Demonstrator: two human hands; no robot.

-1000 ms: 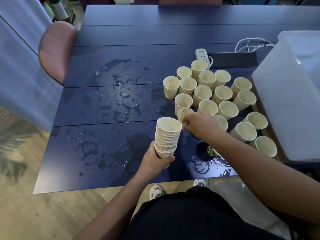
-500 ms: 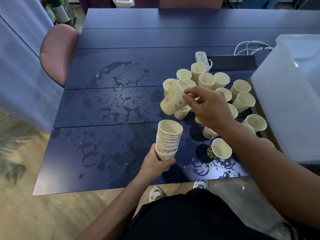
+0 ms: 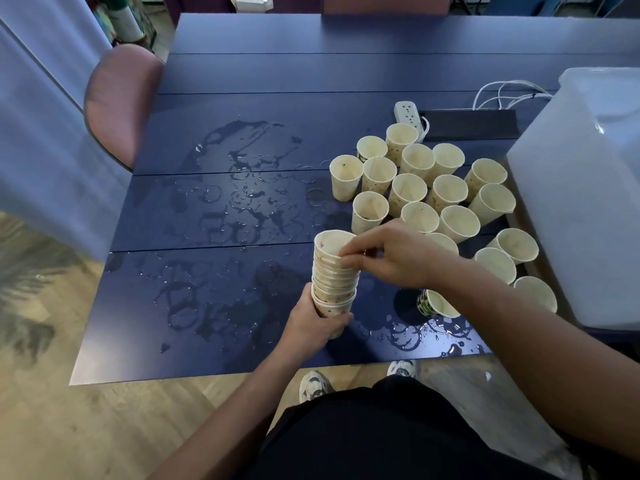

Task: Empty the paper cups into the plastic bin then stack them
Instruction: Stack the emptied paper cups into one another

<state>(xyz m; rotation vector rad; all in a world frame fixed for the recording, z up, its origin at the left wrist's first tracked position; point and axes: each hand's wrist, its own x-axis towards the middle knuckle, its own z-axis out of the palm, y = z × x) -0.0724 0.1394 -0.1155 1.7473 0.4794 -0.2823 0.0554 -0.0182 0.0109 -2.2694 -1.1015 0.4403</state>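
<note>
Now the left hand (image 3: 313,322) wraps around the base of the stack of paper cups (image 3: 334,271), holding it upright at the table's (image 3: 242,64) near edge, while the right hand (image 3: 391,256) pinches the rim of the top cup from three o'clock. Loose cups (image 3: 419,188) crowd together at one o'clock of the stack, and the plastic bin (image 3: 581,202) stands at three o'clock. Puddles (image 3: 239,209) spread at ten o'clock.
</note>
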